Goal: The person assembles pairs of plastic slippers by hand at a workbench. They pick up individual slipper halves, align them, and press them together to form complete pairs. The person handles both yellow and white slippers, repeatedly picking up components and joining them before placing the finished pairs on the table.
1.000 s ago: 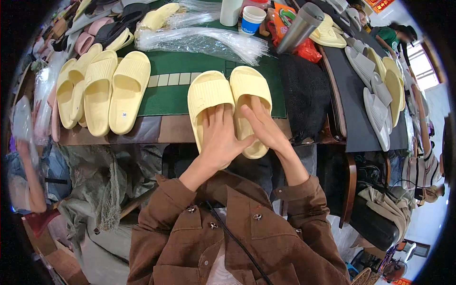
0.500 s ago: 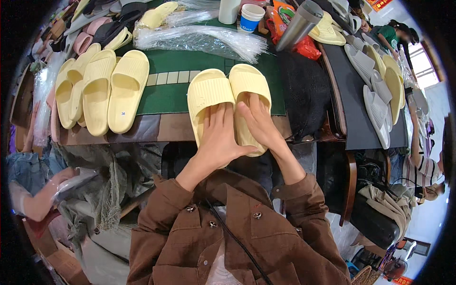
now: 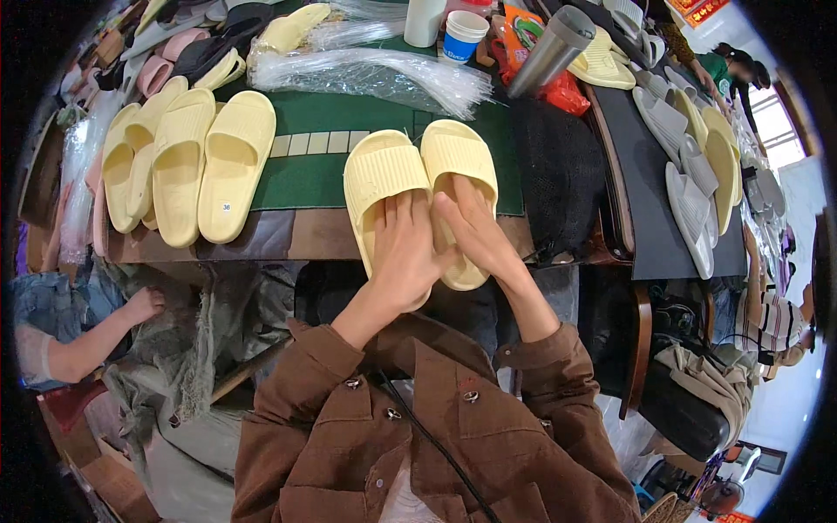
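Head view: the left hand (image 3: 403, 253) lies flat on the left slipper (image 3: 381, 187), palm down, with its fingers (image 3: 399, 212) stretched out and close together. They press on the footbed and do not close around anything. The right hand (image 3: 478, 228) rests in the same way on the right slipper (image 3: 459, 166); its fingers (image 3: 462, 202) are also straight, pointing away from the body, and they reach into the opening under the strap. Neither hand grips; both only touch from above.

The two slippers are pale yellow and lie side by side, touching along their inner edges. Their long axes run away from the person, nearly in line with the fingers, toes at the far end beyond the fingertips and heels under the palms. The heels hang a little over the near edge of the table (image 3: 270, 237). Each hand is nearer to its own slipper, so no crossing is needed.

To the left of the left fingers, well apart, four more yellow slippers (image 3: 196, 161) lie in a row on the green mat (image 3: 314, 148). Beyond the fingertips is a heap of clear bags (image 3: 375, 77) and a paper cup (image 3: 460, 37). To the right of the right fingers lies a dark cloth (image 3: 558, 174). At the far left, another person's hand (image 3: 144, 305) is below the table.
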### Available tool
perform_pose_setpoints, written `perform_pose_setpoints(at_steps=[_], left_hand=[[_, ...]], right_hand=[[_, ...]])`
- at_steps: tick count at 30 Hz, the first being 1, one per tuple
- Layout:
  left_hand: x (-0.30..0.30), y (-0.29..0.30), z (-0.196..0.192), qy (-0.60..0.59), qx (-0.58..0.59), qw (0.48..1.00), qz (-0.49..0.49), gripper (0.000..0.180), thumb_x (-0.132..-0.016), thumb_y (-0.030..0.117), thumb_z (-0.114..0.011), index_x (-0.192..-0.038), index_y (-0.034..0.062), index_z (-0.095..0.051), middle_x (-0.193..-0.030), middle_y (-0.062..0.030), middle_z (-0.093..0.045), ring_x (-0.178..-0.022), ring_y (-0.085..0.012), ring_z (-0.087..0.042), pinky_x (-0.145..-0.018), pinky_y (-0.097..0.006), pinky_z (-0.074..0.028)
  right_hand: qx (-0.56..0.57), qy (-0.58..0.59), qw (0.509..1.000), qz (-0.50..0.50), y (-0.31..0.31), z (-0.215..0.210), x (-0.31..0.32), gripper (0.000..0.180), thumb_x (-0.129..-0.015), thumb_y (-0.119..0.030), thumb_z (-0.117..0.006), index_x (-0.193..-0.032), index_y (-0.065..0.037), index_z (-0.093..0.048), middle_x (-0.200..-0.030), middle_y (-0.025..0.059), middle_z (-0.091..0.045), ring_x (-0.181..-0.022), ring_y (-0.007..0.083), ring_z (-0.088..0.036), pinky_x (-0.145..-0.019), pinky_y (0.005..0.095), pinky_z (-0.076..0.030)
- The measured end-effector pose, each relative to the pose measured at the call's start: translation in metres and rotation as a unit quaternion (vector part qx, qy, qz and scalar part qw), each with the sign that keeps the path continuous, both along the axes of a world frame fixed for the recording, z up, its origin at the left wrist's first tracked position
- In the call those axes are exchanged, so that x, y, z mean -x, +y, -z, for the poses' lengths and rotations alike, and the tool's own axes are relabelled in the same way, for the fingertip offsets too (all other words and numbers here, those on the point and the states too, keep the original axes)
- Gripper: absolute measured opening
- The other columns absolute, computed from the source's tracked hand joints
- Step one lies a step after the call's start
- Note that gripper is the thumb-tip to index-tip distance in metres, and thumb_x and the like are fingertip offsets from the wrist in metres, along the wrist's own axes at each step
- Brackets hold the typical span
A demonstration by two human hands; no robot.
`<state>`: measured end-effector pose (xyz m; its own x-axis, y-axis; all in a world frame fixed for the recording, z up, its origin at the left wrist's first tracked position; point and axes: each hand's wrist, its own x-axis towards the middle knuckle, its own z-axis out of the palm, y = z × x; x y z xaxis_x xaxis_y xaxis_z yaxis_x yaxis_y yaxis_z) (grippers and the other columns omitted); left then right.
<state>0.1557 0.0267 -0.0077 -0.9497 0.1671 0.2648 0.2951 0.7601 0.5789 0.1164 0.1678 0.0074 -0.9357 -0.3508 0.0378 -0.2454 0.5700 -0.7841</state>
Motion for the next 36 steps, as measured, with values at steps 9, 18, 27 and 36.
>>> perform_pose_setpoints(at_steps=[9, 18, 27, 36], left_hand=[[0.040, -0.012, -0.030, -0.250, -0.002, 0.968, 0.025, 0.058, -0.088, 0.036, -0.061, -0.115, -0.0145, -0.051, -0.104, -0.0322, -0.060, -0.096, -0.0433, -0.062, -0.082, -0.048, -0.050], [0.037, -0.006, -0.014, -0.184, 0.000, 0.983, -0.023, 0.050, -0.091, 0.039, -0.053, -0.102, -0.0097, -0.061, -0.096, -0.0292, -0.065, -0.088, -0.0415, -0.065, -0.077, -0.049, -0.052], [0.038, -0.007, -0.005, -0.090, -0.003, 0.996, -0.015, 0.061, -0.090, 0.041, -0.056, -0.114, -0.0142, -0.053, -0.101, -0.0325, -0.061, -0.094, -0.0412, -0.063, -0.087, -0.046, -0.048], [0.043, -0.010, -0.009, -0.188, -0.019, 0.981, 0.033, 0.076, -0.088, 0.039, -0.059, -0.137, -0.0127, -0.032, -0.133, -0.0383, -0.040, -0.119, -0.0450, -0.048, -0.099, -0.045, -0.040]], right_hand=[[0.043, -0.004, 0.999, -0.032, 0.011, -0.010, -0.007, 0.044, -0.098, -0.026, -0.048, -0.132, 0.002, -0.043, -0.116, 0.0215, -0.049, -0.112, 0.0371, -0.046, -0.098, 0.0416, -0.036], [0.059, 0.127, 0.988, 0.059, 0.024, -0.046, 0.020, 0.020, -0.094, -0.010, -0.053, -0.100, 0.002, -0.067, -0.087, 0.0058, -0.069, -0.075, 0.0097, -0.060, -0.068, 0.0254, -0.049], [-0.154, 0.080, 0.985, -0.020, -0.006, -0.020, 0.136, 0.028, -0.078, -0.029, -0.067, -0.094, -0.007, -0.074, -0.094, 0.0167, -0.069, -0.087, 0.0329, -0.067, -0.079, 0.0418, -0.053], [-0.229, 0.156, 0.961, 0.013, -0.036, -0.007, 0.144, 0.019, -0.077, -0.027, -0.070, -0.083, -0.009, -0.073, -0.091, 0.0165, -0.069, -0.088, 0.0347, -0.067, -0.076, 0.0450, -0.053]])
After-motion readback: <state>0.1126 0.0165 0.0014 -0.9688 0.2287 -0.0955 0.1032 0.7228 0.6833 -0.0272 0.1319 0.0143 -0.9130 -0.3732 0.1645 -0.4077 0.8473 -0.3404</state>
